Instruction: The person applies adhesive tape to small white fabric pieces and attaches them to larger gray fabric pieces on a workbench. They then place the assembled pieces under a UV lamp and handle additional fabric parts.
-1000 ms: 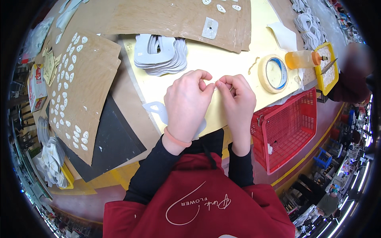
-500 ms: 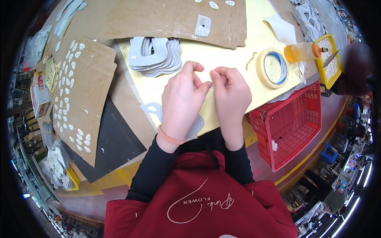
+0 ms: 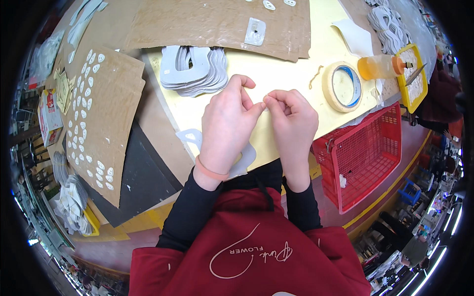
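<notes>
Above the yellow tabletop sheet [image 3: 291,74], my left hand [image 3: 228,116] and my right hand [image 3: 295,118] meet at their fingertips. Both are closed in a pinch, thumb against forefinger. Whatever they pinch is too small to make out. Under my left wrist lies a pale grey cut-out piece [image 3: 247,159], partly covered by the hand. A stack of grey ring-shaped pieces [image 3: 185,74] sits just beyond my left hand. To the right of my right hand a roll of masking tape [image 3: 330,91] lies flat.
Brown boards [image 3: 106,118] carry several small white oval pieces. A bottle of orange liquid [image 3: 377,67] lies by a yellow tray [image 3: 419,91] with a blade on it. A red plastic crate [image 3: 340,167] stands beside the table's right edge. More grey pieces [image 3: 390,29] are piled far right.
My right hand has shifted slightly right and down, its fingertips still close to the left ones. My left hand has hardly moved. The view has shifted a little.
</notes>
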A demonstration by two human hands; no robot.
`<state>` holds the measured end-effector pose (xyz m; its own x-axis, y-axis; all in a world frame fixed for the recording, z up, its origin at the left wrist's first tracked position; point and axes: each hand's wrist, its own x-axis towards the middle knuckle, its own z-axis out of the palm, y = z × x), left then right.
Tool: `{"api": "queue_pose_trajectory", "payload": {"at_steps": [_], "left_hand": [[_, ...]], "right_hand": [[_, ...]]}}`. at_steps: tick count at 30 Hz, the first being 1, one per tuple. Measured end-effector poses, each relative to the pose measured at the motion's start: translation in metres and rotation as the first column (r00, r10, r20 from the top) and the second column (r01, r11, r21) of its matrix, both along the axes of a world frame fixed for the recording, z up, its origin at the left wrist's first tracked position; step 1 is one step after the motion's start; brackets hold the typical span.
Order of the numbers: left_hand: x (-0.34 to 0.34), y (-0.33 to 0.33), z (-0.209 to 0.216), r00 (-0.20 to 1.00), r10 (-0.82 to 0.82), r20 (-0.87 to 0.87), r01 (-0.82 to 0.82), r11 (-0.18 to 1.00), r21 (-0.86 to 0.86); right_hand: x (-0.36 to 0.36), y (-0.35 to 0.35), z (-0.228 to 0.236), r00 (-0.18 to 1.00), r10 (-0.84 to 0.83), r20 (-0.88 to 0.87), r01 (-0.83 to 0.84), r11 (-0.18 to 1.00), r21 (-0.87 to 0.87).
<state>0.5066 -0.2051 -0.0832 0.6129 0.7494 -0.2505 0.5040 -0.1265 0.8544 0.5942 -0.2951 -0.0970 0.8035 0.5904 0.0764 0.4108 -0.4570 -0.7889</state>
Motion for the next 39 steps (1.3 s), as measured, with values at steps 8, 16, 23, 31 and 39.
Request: {"api": "queue_pose_trajectory", "payload": {"at_steps": [8,16,23,31,39], "left_hand": [[0.001,-0.001,-0.002,1.0,0.029,-0.009,-0.029,1.0,-0.002],[0.0,-0.005,-0.008,0.999,0.053,0.006,-0.054,0.995,0.087],[0.0,-0.007,-0.01,0.997,0.073,0.009,-0.074,0.992,0.105],[0.002,-0.007,0.001,0.995,0.072,-0.076,-0.066,0.995,0.074],[0.002,-0.005,0.008,0.993,0.037,-0.108,-0.034,0.999,0.034]], "right_hand": [[-0.011,0.007,-0.001,0.987,-0.077,0.137,0.081,0.996,-0.022],[0.008,0.006,-0.002,0.982,-0.161,-0.099,0.166,0.985,0.048],[0.003,0.006,0.004,0.998,0.01,-0.059,-0.009,1.0,0.022],[0.01,0.0,0.0,0.997,0.052,-0.053,-0.05,0.997,0.051],[0.013,-0.005,0.003,0.994,0.109,-0.027,-0.107,0.992,0.066]]}}
